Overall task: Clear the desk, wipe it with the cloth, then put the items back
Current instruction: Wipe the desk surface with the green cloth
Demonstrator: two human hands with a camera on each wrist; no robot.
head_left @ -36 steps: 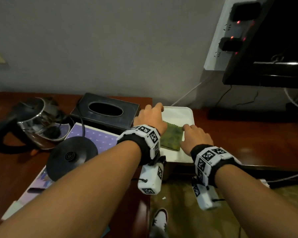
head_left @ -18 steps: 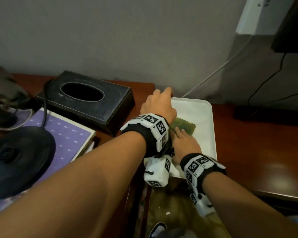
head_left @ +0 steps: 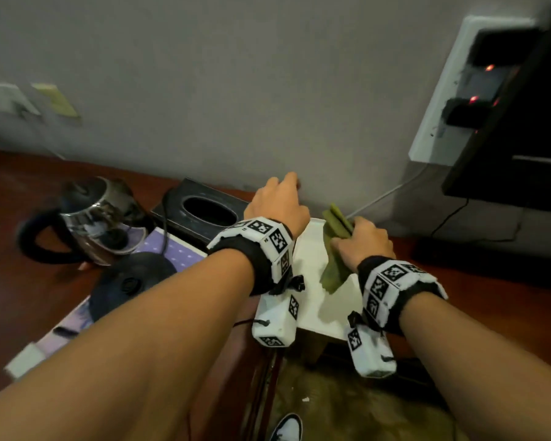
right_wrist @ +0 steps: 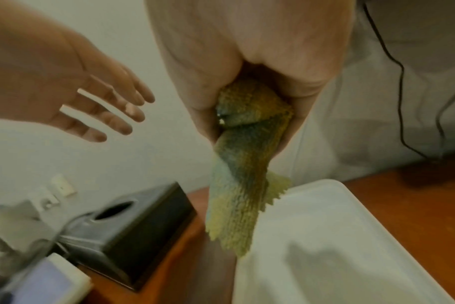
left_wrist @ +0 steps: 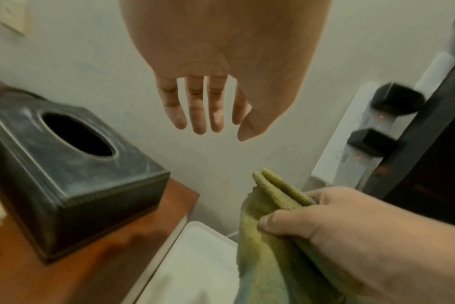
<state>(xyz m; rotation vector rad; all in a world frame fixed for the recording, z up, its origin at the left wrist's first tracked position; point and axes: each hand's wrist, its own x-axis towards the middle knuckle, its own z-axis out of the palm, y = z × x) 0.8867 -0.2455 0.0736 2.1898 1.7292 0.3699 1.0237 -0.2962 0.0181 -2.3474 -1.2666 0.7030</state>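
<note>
Green cloth [head_left: 331, 272] is now up off the tray [head_left: 306, 281]; our right hand [head_left: 365, 246] grips it, fingers [left_wrist: 325, 195] curled round it. Our left hand [head_left: 279, 202] is free, fingers [left_wrist: 198, 109] spread. Tabletop [head_left: 19, 297] still loaded, so clearing comes first.

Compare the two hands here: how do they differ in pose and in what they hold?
The left hand is open with fingers spread and holds nothing; the right hand grips the green cloth, fingers curled round it. The left hand hovers nearer the tissue box, the right hand over the white tray. Both wear marker-patterned wrist bands.
</note>
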